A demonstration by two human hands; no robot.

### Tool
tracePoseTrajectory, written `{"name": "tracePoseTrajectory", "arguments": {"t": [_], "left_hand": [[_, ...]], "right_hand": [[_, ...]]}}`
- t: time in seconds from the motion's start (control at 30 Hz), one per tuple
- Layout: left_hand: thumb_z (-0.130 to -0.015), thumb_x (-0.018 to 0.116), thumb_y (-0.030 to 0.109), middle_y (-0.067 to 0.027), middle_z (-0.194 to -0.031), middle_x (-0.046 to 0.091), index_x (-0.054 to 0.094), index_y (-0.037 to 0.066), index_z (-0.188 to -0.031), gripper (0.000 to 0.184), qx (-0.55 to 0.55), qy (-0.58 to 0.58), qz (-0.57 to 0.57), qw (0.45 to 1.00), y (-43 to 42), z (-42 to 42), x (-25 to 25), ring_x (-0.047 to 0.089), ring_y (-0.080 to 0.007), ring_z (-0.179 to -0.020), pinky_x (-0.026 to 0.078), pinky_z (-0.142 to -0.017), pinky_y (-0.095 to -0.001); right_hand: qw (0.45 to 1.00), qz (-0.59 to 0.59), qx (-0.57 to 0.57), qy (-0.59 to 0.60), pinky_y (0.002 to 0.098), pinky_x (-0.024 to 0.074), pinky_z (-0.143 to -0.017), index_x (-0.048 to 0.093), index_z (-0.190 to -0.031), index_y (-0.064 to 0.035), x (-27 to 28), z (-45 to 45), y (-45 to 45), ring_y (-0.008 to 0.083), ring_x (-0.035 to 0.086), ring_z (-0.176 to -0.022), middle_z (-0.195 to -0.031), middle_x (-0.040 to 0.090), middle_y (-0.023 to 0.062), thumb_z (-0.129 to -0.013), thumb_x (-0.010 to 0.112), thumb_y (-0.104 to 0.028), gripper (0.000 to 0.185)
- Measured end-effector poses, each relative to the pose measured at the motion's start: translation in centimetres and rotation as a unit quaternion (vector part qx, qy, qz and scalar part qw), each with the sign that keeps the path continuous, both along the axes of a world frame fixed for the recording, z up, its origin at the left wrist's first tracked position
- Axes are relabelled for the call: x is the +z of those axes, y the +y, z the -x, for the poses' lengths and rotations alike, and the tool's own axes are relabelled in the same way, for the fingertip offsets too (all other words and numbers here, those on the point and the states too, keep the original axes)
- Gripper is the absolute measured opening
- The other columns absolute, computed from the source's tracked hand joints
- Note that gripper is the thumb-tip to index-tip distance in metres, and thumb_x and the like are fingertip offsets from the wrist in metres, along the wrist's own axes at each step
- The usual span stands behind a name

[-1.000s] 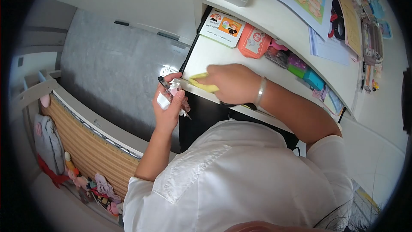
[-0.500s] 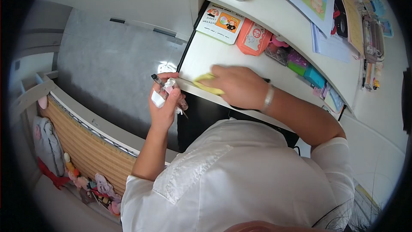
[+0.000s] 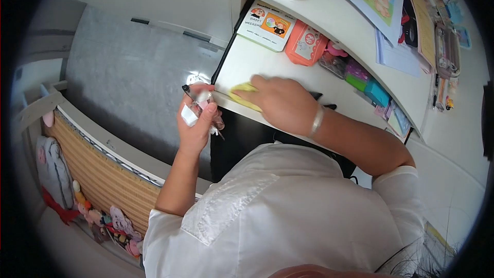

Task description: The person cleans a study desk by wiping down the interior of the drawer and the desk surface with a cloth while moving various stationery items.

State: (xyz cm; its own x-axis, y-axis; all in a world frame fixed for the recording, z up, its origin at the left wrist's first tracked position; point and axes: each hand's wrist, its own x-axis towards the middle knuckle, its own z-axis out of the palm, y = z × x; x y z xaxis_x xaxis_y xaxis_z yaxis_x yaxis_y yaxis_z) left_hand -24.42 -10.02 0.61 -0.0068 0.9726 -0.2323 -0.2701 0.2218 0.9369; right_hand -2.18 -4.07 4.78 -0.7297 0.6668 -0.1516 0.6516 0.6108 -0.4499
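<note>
My right hand (image 3: 280, 102) presses a yellow cloth (image 3: 245, 95) against the inside of an open white drawer (image 3: 226, 69), close to its front left corner. Just left of that corner, my left hand (image 3: 195, 123) is closed around a bunch of small things: a black-ended pen (image 3: 186, 89), crumpled white paper (image 3: 189, 117) and other pieces I cannot make out. A dark object (image 3: 324, 102) lies in the drawer, partly hidden behind my right wrist. Further back in the drawer are a notebook (image 3: 265, 27) with cartoon pictures and an orange pouch (image 3: 305, 44).
Small boxes, one of them turquoise (image 3: 378, 89), line the drawer's back under the curved desk edge (image 3: 355, 51). Printed sheets (image 3: 373, 0) and a pencil case (image 3: 446, 54) lie on the desk. To the left is a bed (image 3: 113, 159) with soft toys.
My right hand and the yellow cloth have shifted slightly left in the drawer, and more of the dark object shows behind the wrist. The left hand keeps its hold.
</note>
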Motion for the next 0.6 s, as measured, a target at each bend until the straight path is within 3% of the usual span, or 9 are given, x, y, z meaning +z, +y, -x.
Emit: {"name": "tracePoseTrajectory", "arguments": {"t": [0.23, 0.33, 0.43, 0.6], "left_hand": [[-0.090, 0.071, 0.020, 0.0003, -0.077, 0.055, 0.053, 0.000, -0.118, 0.039, 0.007, -0.017, -0.014, 1.000, -0.3, 0.1, -1.1, 0.055, -0.0069, -0.063, 0.047, -0.058, -0.0216], [-0.091, 0.070, 0.019, 0.0000, -0.077, 0.056, 0.053, 0.001, -0.118, 0.037, -0.005, -0.020, -0.013, 1.000, 0.1, 0.2, -0.5, 0.055, -0.0071, -0.063, 0.047, -0.058, -0.0221], [-0.091, 0.069, 0.017, -0.0007, -0.078, 0.057, 0.053, 0.001, -0.119, 0.035, -0.010, -0.015, -0.005, 1.000, -0.1, 0.4, -0.1, 0.055, -0.0078, -0.061, 0.048, -0.056, -0.0232], [-0.092, 0.066, 0.014, -0.0014, -0.078, 0.057, 0.054, 0.003, -0.118, 0.031, -0.010, -0.022, 0.009, 1.000, 0.2, 0.3, -0.3, 0.055, -0.0087, -0.058, 0.048, -0.052, -0.0249]], "right_hand": [[0.991, 0.101, -0.035, -0.075, 0.0395, 0.0493, -0.071, 0.064, -0.128, -0.0193, 2.3, -4.0, -1.9, 0.0269, 0.058, -0.075, -0.087, 0.053, 0.0085, -0.081, 0.056, -0.002, 0.051], [1.000, 0.013, -0.018, 0.001, 0.0394, 0.0498, -0.070, 0.063, -0.130, -0.0215, 1.1, -1.6, -1.2, 0.0266, 0.059, -0.076, -0.087, 0.053, 0.0078, -0.081, 0.057, -0.003, 0.053], [1.000, 0.014, 0.001, -0.012, 0.0392, 0.0499, -0.070, 0.062, -0.132, -0.0226, 0.3, 0.7, 0.3, 0.0263, 0.059, -0.079, -0.089, 0.053, 0.0070, -0.080, 0.057, -0.002, 0.056], [0.992, 0.079, -0.026, -0.097, 0.0411, 0.0501, -0.071, 0.059, -0.134, -0.0245, 2.7, -3.3, -1.5, 0.0268, 0.060, -0.081, -0.091, 0.054, 0.0083, -0.078, 0.058, -0.001, 0.061]]}}
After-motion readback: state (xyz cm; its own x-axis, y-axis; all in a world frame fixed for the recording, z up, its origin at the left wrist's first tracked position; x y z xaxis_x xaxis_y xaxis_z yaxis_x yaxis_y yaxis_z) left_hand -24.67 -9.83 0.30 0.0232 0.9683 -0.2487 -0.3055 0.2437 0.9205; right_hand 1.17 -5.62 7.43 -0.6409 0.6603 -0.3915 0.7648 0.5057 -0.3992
